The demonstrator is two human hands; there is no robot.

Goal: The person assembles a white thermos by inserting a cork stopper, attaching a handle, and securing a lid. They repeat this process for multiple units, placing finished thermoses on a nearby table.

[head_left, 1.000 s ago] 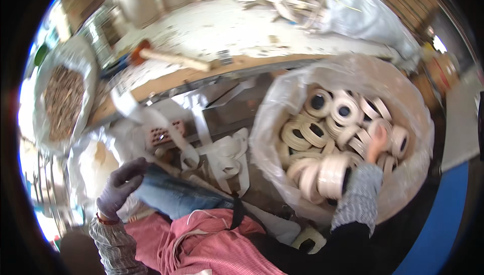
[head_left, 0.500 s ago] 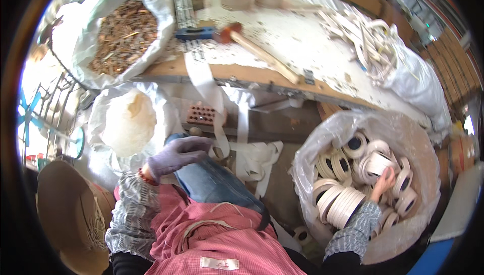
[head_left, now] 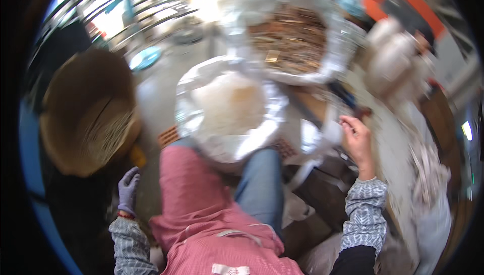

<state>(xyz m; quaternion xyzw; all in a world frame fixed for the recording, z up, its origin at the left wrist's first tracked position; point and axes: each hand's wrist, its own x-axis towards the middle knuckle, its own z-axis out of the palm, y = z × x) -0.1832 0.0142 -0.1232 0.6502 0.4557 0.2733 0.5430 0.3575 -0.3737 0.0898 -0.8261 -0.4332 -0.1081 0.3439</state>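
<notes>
I see the right hand (head_left: 357,141) has left the rolls — work there looks paused — beside the white strip (head_left: 331,128), grip unclear; the gloved left hand (head_left: 128,190) looks empty.

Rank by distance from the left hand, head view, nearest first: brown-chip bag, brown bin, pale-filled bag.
1. Brown bin, ahead of the left hand.
2. Pale-filled bag, near centre.
3. Brown-chip bag, beyond it, right of centre.

Shows a small white label (head_left: 238,270) with faint marks on the front of the pink apron (head_left: 222,250), at the near edge. Looks too blurred to read. Offers no legible word or number anywhere.
</notes>
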